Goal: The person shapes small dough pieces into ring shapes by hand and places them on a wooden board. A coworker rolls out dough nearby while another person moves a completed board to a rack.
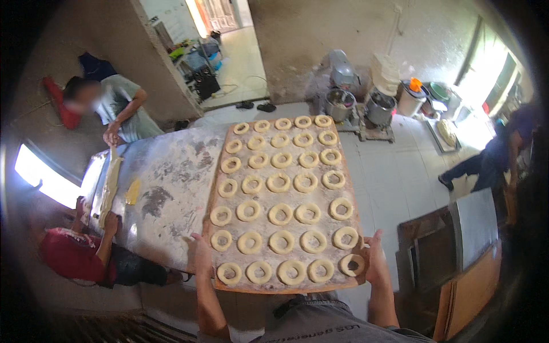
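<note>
A floured table (183, 188), dough rings (270, 183) and mixers (343, 71) show that this is a bakery workroom.

We see cream rings (278, 190) and a tan board (265, 227) mottled white. Our table (186, 177) is silvery grey, blotched white and dark; a scrap (132, 192) is yellow. We wear a grey shirt (326, 323) with dark lettering; another top (68, 254) is red. The floor (383, 177) is whitish, a bowl (439, 90) green.

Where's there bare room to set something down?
The floured tabletop is free between the yellow piece and the board. Crowded: the board, filled with dough rings, and the tabletop's left side, where a long dough strip lies.
</note>
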`<state>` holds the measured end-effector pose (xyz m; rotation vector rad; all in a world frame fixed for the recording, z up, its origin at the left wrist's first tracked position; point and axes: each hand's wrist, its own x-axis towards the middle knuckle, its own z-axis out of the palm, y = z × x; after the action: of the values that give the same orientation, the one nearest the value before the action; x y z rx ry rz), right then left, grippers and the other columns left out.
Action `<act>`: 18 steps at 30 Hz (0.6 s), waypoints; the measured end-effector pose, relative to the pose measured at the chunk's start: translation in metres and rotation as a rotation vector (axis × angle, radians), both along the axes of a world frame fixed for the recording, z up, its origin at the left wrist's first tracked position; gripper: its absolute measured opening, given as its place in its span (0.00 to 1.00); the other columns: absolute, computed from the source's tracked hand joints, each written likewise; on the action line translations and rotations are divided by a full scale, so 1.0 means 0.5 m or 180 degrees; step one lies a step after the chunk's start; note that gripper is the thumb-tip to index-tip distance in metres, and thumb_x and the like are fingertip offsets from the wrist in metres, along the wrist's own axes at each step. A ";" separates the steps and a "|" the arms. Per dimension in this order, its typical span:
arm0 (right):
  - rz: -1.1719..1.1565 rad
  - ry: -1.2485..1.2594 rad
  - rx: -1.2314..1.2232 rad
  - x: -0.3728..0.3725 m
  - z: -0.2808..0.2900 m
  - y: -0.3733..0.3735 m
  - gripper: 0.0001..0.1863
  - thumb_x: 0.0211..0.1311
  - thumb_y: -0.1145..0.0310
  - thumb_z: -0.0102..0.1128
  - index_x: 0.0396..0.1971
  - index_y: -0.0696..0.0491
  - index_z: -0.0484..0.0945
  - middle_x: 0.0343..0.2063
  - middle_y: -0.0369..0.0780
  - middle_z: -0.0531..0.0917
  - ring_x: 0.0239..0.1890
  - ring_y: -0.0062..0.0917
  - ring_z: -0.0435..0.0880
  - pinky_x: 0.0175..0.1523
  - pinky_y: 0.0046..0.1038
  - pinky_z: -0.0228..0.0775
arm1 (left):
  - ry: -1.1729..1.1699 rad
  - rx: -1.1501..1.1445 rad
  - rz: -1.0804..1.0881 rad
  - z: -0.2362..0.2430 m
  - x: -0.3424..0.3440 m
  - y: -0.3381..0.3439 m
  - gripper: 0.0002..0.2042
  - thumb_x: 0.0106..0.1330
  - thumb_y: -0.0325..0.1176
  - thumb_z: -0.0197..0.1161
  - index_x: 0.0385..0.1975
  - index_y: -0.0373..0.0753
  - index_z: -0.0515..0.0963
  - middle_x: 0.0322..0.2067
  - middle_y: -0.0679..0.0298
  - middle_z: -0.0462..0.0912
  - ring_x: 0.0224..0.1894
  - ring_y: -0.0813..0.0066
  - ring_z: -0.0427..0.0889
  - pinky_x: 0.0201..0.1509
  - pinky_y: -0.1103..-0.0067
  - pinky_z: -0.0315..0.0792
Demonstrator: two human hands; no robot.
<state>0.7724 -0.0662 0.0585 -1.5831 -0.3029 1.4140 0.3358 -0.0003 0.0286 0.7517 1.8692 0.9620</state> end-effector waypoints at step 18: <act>0.1347 0.0525 0.1555 0.102 -0.124 0.041 0.36 0.68 0.34 0.34 0.54 0.55 0.65 0.51 0.48 0.74 0.54 0.39 0.73 0.60 0.41 0.65 | -0.1737 0.2596 0.1535 -0.134 0.240 -0.508 0.34 0.75 0.57 0.29 0.61 0.31 0.64 0.52 0.55 0.74 0.54 0.67 0.71 0.67 0.72 0.58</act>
<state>0.8236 -0.0458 -0.0037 -1.0299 -0.8521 1.6207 0.4556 -0.2544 -0.0385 0.4009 1.1525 2.0623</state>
